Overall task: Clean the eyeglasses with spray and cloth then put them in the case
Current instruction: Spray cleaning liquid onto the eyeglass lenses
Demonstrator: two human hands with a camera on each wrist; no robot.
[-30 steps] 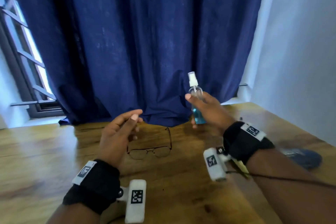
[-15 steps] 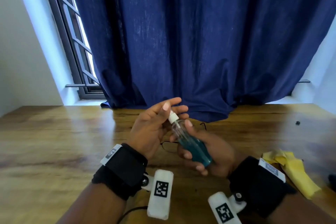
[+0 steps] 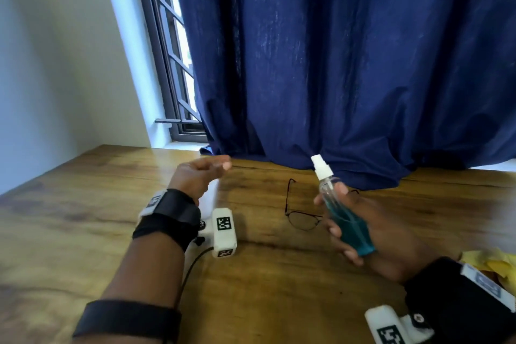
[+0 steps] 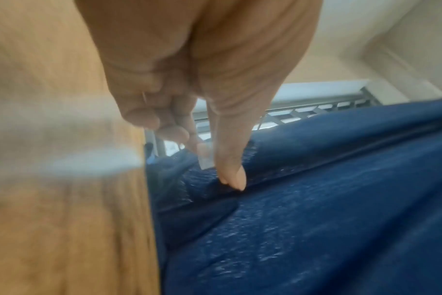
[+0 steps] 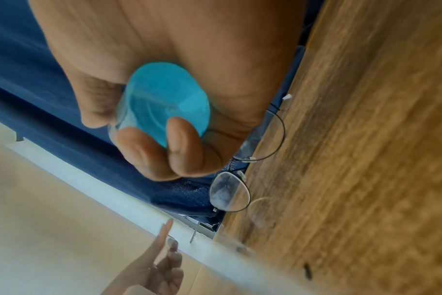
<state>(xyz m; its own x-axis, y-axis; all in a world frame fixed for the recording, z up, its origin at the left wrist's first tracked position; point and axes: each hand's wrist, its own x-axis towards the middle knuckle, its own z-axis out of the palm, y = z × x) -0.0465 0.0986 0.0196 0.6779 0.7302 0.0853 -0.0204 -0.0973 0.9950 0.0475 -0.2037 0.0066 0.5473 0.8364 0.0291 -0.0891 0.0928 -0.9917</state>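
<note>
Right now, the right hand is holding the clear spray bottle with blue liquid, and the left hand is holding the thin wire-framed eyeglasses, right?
Not quite. The right hand does hold the clear spray bottle with blue liquid, but the left hand holds nothing. The thin wire-framed eyeglasses lie on the wooden table, between the two hands. The head view shows this.
</note>
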